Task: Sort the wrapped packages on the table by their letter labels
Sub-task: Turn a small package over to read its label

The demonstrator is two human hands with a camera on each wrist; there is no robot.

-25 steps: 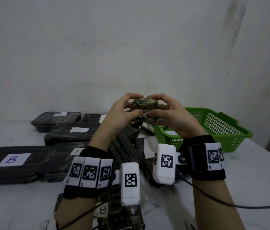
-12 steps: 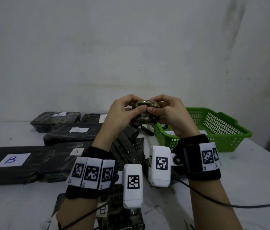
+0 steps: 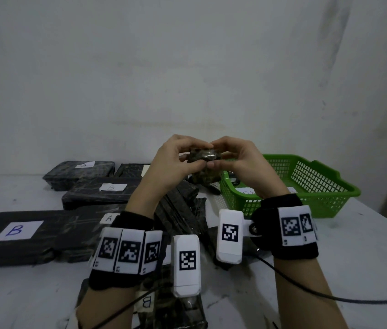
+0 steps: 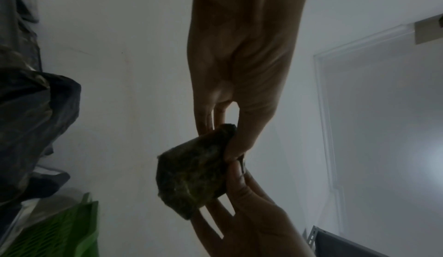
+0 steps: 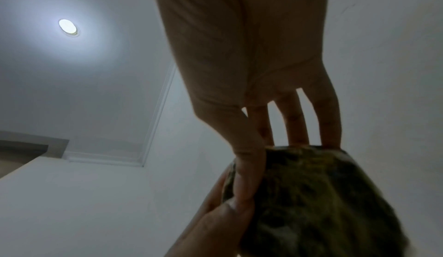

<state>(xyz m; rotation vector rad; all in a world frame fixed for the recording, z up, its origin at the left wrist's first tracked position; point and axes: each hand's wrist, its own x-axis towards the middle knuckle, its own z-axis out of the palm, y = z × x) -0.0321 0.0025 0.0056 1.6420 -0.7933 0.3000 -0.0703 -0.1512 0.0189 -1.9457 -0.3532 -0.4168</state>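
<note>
Both hands hold a small camouflage-wrapped package (image 3: 204,162) up above the table, between them. My left hand (image 3: 178,157) grips its left side and my right hand (image 3: 230,157) grips its right side; thumbs and fingers curl round it. No label shows on it. In the left wrist view the small package (image 4: 194,175) sits between the fingertips of both hands, and in the right wrist view the package (image 5: 316,204) fills the lower right. On the table lie dark wrapped packages: a large one labelled B (image 3: 18,231), another labelled B (image 3: 102,193), one labelled A (image 3: 80,170).
A green plastic basket (image 3: 311,184) stands at the right on the white table (image 3: 354,245), with a white label inside. More dark packages lie heaped under my wrists, one marked B (image 3: 147,302) at the near edge. A black cable (image 3: 306,290) trails right. A wall stands behind.
The small package has turned in my hands, and both hands have shifted slightly up and left while still holding it.
</note>
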